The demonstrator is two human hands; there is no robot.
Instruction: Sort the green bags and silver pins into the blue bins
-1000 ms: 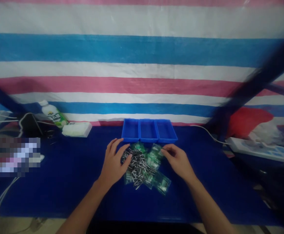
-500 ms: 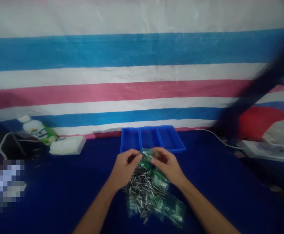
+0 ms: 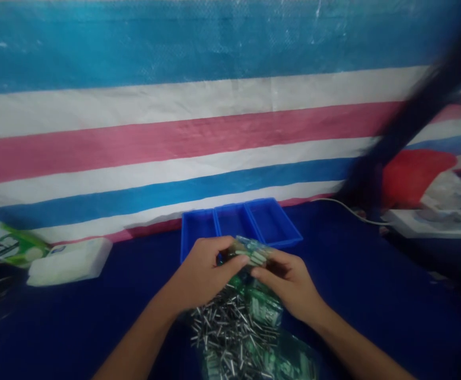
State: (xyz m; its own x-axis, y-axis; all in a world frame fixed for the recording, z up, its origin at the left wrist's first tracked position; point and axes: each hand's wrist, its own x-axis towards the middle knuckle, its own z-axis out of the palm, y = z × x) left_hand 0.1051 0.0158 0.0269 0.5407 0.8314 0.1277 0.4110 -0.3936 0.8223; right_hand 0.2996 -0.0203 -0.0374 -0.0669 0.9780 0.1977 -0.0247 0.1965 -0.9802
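Observation:
Between them, my left hand [image 3: 210, 272] and my right hand [image 3: 289, 279] pinch a small clear plastic bag [image 3: 252, 250] with pale pieces inside. Both thumbs press on its near side, and the fingers behind are partly hidden. Below the hands lies a heap of short metal pins [image 3: 230, 332], silvery and loose. Beside the heap, under my right hand, rests another green-tinted plastic packet [image 3: 265, 307]. More packets [image 3: 297, 361] lie at the lower right of the pile. Just beyond the hands stands a blue tray [image 3: 236, 219] with three compartments, its near edge partly covered by my left hand.
A dark blue cloth [image 3: 373, 295] covers the table. At the left are a white tissue pack [image 3: 72, 258] and a green-and-white bottle [image 3: 12, 245]. A white cable [image 3: 345, 206], a red bag [image 3: 416, 177] and a white box-like object [image 3: 432, 224] are at the right. A striped sheet [image 3: 175, 132] hangs behind.
The view has tilted down and turned. My hands have lifted and tipped the small plastic bag, so its pale contents now show more clearly. The heap appears lower in view.

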